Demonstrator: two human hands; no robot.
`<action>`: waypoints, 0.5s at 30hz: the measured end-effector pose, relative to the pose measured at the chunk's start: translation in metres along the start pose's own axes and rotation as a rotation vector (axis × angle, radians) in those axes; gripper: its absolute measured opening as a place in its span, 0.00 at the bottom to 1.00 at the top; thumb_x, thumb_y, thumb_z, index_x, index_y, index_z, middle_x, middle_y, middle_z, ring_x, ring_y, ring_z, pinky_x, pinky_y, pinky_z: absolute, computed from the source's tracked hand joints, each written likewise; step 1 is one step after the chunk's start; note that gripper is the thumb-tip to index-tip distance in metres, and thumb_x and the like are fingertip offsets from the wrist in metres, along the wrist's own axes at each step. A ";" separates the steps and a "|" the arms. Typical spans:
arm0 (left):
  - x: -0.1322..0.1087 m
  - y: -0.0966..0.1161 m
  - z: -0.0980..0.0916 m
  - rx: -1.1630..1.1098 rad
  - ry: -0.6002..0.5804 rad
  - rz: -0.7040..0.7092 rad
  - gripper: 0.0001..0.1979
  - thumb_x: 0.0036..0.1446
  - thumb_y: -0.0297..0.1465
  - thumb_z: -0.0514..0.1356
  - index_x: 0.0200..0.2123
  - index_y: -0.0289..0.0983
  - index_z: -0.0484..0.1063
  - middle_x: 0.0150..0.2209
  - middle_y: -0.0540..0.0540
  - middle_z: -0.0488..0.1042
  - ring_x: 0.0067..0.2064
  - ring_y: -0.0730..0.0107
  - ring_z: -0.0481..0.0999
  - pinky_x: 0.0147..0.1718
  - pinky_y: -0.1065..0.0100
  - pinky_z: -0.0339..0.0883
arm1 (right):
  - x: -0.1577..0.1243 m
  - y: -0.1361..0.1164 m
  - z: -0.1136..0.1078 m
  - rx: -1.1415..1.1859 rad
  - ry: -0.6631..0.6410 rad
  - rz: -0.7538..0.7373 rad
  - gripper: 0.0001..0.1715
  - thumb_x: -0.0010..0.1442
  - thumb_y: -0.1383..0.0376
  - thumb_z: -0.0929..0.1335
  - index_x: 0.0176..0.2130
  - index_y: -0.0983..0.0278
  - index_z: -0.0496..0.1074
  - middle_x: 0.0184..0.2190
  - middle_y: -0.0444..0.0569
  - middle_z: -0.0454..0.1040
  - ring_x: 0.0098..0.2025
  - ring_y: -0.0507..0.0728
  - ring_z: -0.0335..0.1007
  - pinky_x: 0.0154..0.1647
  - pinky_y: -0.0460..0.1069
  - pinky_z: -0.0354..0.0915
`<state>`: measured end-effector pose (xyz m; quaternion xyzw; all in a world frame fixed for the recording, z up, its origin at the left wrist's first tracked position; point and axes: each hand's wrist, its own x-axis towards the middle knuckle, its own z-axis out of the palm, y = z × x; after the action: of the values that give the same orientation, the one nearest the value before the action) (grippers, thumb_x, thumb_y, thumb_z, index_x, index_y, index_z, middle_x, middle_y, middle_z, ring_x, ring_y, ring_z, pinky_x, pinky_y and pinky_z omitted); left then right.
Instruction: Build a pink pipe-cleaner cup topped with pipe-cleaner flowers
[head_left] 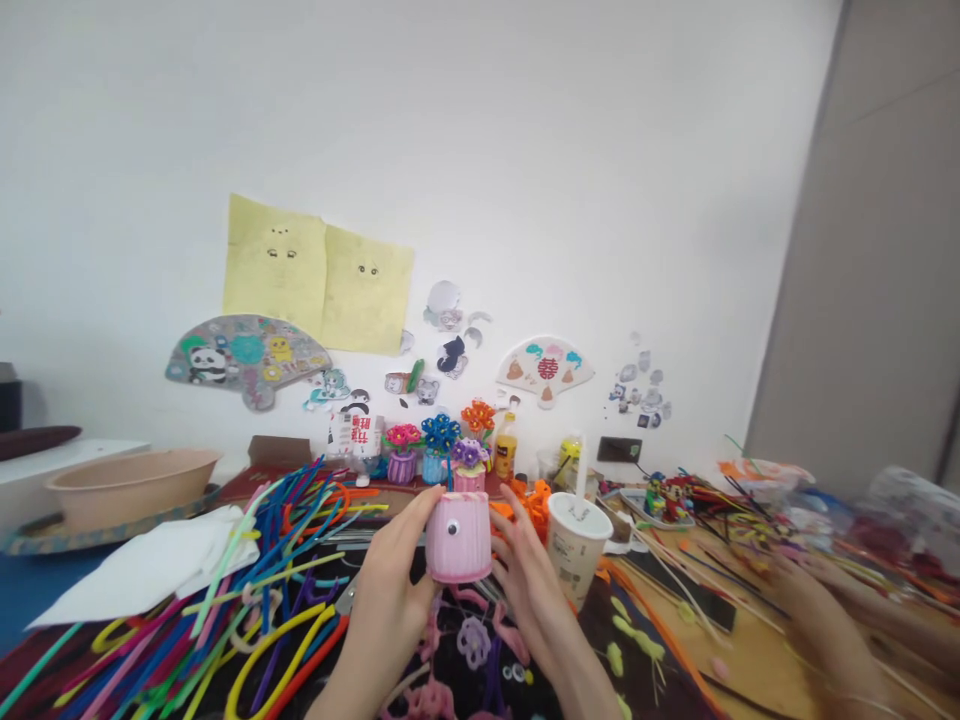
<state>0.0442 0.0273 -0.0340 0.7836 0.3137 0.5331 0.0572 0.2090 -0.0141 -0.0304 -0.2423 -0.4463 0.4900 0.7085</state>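
A small pink ribbed pot (459, 545) with one googly eye on its side is held up over the middle of the table. My left hand (397, 575) grips its left side, the thumb low and the fingers near the rim. On the right side, my right hand (529, 570) has its fingers bent and spread against or very near the pot. Below the hands lie a purple looped flower shape (473, 642), pink fuzzy pieces (429, 700) and loose googly eyes (514, 673) on a dark surface.
Colourful pipe cleaners (169, 650) cover the left. A lidded cup (577, 545) with a straw stands right of my right hand. Behind are potted fuzzy flowers (440, 435) and a yellow bottle (505, 447). Another person's blurred hands (817, 600) are at the right; a beige basin (131, 485) is far left.
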 end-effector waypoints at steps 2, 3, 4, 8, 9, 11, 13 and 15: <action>0.000 -0.001 0.000 -0.003 -0.011 -0.004 0.32 0.53 0.23 0.57 0.61 0.45 0.56 0.60 0.45 0.65 0.59 0.59 0.65 0.55 0.55 0.60 | -0.002 -0.004 0.003 -0.038 -0.008 -0.016 0.38 0.59 0.52 0.68 0.63 0.48 0.52 0.62 0.50 0.63 0.60 0.62 0.62 0.59 0.60 0.58; 0.000 -0.001 0.001 -0.005 -0.016 -0.004 0.32 0.53 0.24 0.57 0.61 0.46 0.56 0.60 0.45 0.66 0.59 0.59 0.65 0.55 0.56 0.60 | -0.003 -0.005 0.004 -0.051 -0.033 -0.018 0.39 0.57 0.55 0.70 0.63 0.47 0.53 0.63 0.48 0.60 0.62 0.61 0.59 0.60 0.59 0.56; 0.000 -0.002 0.001 -0.010 -0.020 -0.004 0.32 0.53 0.24 0.57 0.61 0.46 0.56 0.59 0.45 0.66 0.59 0.59 0.65 0.55 0.56 0.60 | -0.004 -0.006 0.005 -0.056 -0.066 -0.014 0.41 0.55 0.57 0.72 0.62 0.47 0.55 0.64 0.47 0.59 0.63 0.61 0.56 0.61 0.58 0.55; 0.001 -0.003 0.001 -0.057 -0.031 -0.032 0.31 0.53 0.24 0.56 0.61 0.44 0.58 0.60 0.45 0.66 0.60 0.60 0.65 0.56 0.56 0.60 | -0.006 -0.010 0.008 0.002 -0.195 0.019 0.47 0.45 0.66 0.78 0.60 0.49 0.61 0.64 0.46 0.59 0.65 0.62 0.52 0.62 0.56 0.54; 0.001 -0.003 0.001 -0.070 -0.035 -0.041 0.31 0.53 0.24 0.56 0.61 0.44 0.58 0.60 0.45 0.65 0.60 0.60 0.65 0.56 0.56 0.60 | -0.007 -0.011 0.009 0.018 -0.207 0.024 0.47 0.44 0.67 0.78 0.59 0.50 0.62 0.63 0.46 0.60 0.65 0.62 0.53 0.62 0.57 0.55; 0.001 -0.003 0.002 -0.085 -0.042 -0.055 0.30 0.53 0.24 0.55 0.61 0.43 0.57 0.61 0.45 0.65 0.60 0.60 0.64 0.57 0.56 0.59 | -0.007 -0.011 0.009 0.032 -0.199 0.029 0.47 0.44 0.68 0.78 0.59 0.51 0.62 0.62 0.48 0.62 0.63 0.63 0.56 0.60 0.57 0.57; 0.001 -0.003 0.002 -0.088 -0.044 -0.067 0.30 0.53 0.24 0.54 0.61 0.43 0.57 0.61 0.45 0.64 0.61 0.60 0.63 0.57 0.55 0.59 | -0.008 -0.011 0.009 0.028 -0.162 0.029 0.45 0.44 0.68 0.77 0.59 0.52 0.63 0.61 0.49 0.63 0.61 0.63 0.59 0.56 0.56 0.60; 0.002 -0.003 0.002 -0.087 -0.037 -0.080 0.31 0.53 0.24 0.54 0.61 0.42 0.57 0.61 0.44 0.64 0.61 0.60 0.63 0.58 0.54 0.58 | -0.008 -0.011 0.009 0.018 -0.128 0.020 0.45 0.43 0.68 0.78 0.58 0.53 0.65 0.61 0.50 0.63 0.57 0.63 0.63 0.54 0.55 0.62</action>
<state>0.0455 0.0309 -0.0350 0.7771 0.3201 0.5289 0.1180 0.2051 -0.0263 -0.0202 -0.2088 -0.4838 0.5155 0.6757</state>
